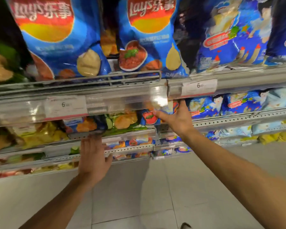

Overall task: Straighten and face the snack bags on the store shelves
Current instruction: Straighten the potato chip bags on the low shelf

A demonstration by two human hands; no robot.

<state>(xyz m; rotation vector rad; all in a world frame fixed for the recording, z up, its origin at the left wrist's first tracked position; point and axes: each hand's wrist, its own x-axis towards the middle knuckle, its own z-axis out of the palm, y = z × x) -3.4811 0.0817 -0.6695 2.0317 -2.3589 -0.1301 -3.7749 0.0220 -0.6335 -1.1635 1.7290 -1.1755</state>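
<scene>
You face the shelves (238, 80), stacked in tiers of snack bags. On the top tier, two big blue Lay's bags (149, 35) stand upright with their fronts out behind a wire rail (106, 78), and darker blue bags (234, 38) sit to their right. The price strip (106, 103) hides much of the second tier, where the work is.

The step in hand looks like facing that second tier. Your right hand (177, 119) reaches under the strip, thumb and fingers spread on a small blue bag (149, 117), touching it without clearly pinching it. Your left hand (93, 156) is lower, fingers straight and apart, flat near the front edge of the shelf below, just under a leaning blue bag (84, 125); motion blur keeps me from telling whether it touches anything.

Next, you likely need to draw the small bag forward and turn its front square to the aisle, then stand the leaning one up beside the green bag (122, 120). Watch your knuckles against the strip
</scene>
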